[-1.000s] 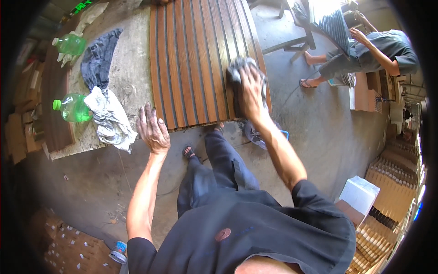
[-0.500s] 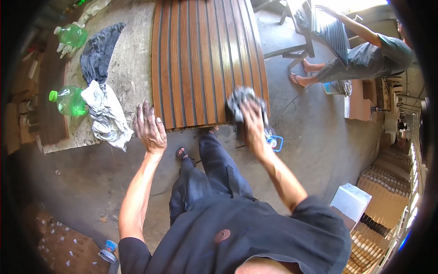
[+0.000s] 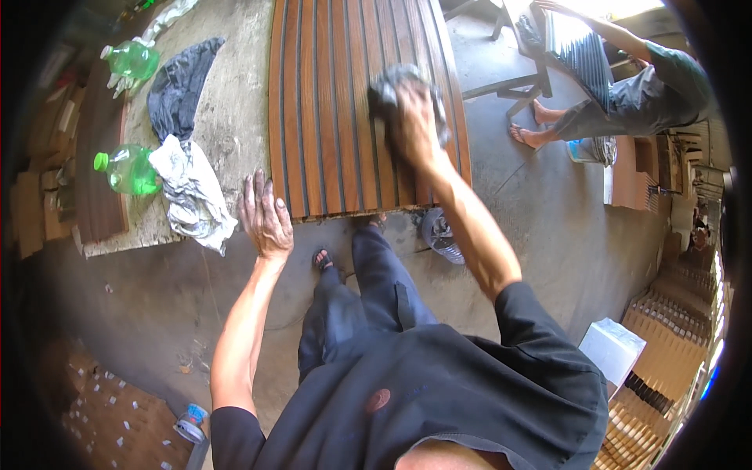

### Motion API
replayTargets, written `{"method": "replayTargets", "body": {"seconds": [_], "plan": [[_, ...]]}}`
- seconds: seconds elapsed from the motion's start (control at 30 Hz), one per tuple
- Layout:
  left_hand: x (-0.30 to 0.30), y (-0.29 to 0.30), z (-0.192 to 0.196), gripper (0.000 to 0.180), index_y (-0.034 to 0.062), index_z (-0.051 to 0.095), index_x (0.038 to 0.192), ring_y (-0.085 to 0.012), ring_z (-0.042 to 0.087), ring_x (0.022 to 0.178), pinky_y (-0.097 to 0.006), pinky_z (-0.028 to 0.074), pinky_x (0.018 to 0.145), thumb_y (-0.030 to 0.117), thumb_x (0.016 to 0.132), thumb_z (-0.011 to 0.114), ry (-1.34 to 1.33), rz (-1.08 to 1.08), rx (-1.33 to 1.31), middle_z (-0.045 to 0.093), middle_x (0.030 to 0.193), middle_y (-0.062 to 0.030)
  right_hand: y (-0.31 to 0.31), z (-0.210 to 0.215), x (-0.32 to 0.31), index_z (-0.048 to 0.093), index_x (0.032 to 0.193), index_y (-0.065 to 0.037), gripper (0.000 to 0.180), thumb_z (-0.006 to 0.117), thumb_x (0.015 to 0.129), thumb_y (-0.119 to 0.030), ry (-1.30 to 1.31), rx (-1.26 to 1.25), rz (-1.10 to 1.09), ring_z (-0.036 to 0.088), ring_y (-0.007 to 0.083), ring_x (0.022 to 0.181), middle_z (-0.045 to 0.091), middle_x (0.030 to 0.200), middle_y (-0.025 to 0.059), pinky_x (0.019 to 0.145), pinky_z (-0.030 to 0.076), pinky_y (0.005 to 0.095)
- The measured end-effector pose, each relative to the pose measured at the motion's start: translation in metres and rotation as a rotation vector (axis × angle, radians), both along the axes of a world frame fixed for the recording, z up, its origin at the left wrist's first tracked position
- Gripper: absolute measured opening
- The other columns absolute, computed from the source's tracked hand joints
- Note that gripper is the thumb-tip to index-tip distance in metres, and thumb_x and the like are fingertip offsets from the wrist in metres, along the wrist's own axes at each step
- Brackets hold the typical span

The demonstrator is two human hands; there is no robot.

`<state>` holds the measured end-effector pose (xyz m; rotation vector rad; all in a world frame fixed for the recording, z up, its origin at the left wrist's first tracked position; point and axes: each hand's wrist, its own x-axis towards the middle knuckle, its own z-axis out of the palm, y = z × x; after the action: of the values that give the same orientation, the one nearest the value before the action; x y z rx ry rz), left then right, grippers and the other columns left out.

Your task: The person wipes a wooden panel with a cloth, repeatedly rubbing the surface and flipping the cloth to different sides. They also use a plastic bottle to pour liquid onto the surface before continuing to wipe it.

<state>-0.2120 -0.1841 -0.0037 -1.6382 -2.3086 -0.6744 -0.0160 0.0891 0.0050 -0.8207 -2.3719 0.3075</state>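
A slatted brown wood panel (image 3: 337, 117) with dark grooves lies on a worn, stained worktable (image 3: 235, 102). My right hand (image 3: 417, 125) presses a grey, smudged rag (image 3: 392, 82) onto the slats, toward the panel's right side. Fingers of that hand are bent over the rag. My left hand (image 3: 266, 219) lies flat at the table's near edge, beside the panel's near left corner; its fingers are stretched out and darkly stained. Just left of it is a crumpled white cloth (image 3: 192, 196), touching a dark cloth (image 3: 184, 86) farther back.
Two green-tinted plastic bottles (image 3: 131, 170) lie at the table's left. A bucket (image 3: 442, 235) stands on the floor under my right forearm. At far right a co-worker (image 3: 627, 102) handles a dark slatted piece (image 3: 580, 59). A white box (image 3: 612, 345) and stacked boards (image 3: 666, 329) stand lower right.
My right hand has slid the rag away from me along the panel, from its near right corner and slightly left. My left hand keeps its place at the table edge.
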Motion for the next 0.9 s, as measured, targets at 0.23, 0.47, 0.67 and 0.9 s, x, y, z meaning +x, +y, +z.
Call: {"method": "replayTargets", "body": {"seconds": [0.23, 0.47, 0.67, 0.9], "plan": [[0.005, 0.001, -0.001, 0.043, -0.0024, 0.056, 0.131, -0.0372, 0.039, 0.142, -0.054, 0.029, 0.113, 0.025, 0.105, 0.034, -0.061, 0.038, -0.019, 0.048, 0.15, -0.0149, -0.126, 0.028, 0.08, 0.054, 0.132, 0.007, 0.059, 0.059, 0.074, 0.003, -0.153, -0.188, -0.026, 0.044, 0.0465, 0.13, 0.05, 0.141, 0.0272, 0.113, 0.034, 0.0519], [0.004, -0.009, 0.001, 0.045, -0.0026, 0.052, 0.134, -0.0379, 0.038, 0.143, -0.054, 0.025, 0.116, 0.025, 0.106, 0.031, -0.096, 0.028, -0.063, 0.047, 0.151, -0.0167, 0.088, -0.002, -0.038, 0.056, 0.129, 0.003, 0.048, 0.057, 0.081, 0.002, -0.166, 0.09, 0.064, 0.054, 0.0412, 0.127, 0.056, 0.135, 0.0278, 0.116, 0.031, 0.0561], [0.006, -0.005, -0.002, 0.045, 0.0009, 0.053, 0.135, -0.0389, 0.041, 0.141, -0.053, 0.025, 0.116, 0.027, 0.105, 0.03, -0.077, 0.028, -0.055, 0.049, 0.149, -0.0166, 0.235, -0.011, -0.128, 0.068, 0.112, -0.006, 0.028, 0.054, 0.089, -0.006, -0.126, -0.055, -0.097, 0.06, 0.0373, 0.116, 0.066, 0.114, 0.0201, 0.113, 0.033, 0.0529], [-0.003, -0.016, 0.002, 0.043, -0.002, 0.054, 0.133, -0.0376, 0.039, 0.142, -0.052, 0.027, 0.116, 0.024, 0.105, 0.033, -0.04, 0.06, -0.08, 0.047, 0.15, -0.0166, 0.085, -0.031, -0.058, 0.063, 0.125, -0.004, 0.041, 0.054, 0.086, 0.0, -0.334, 0.285, 0.085, 0.051, 0.0368, 0.131, 0.058, 0.132, 0.0255, 0.116, 0.025, 0.0593]]}}
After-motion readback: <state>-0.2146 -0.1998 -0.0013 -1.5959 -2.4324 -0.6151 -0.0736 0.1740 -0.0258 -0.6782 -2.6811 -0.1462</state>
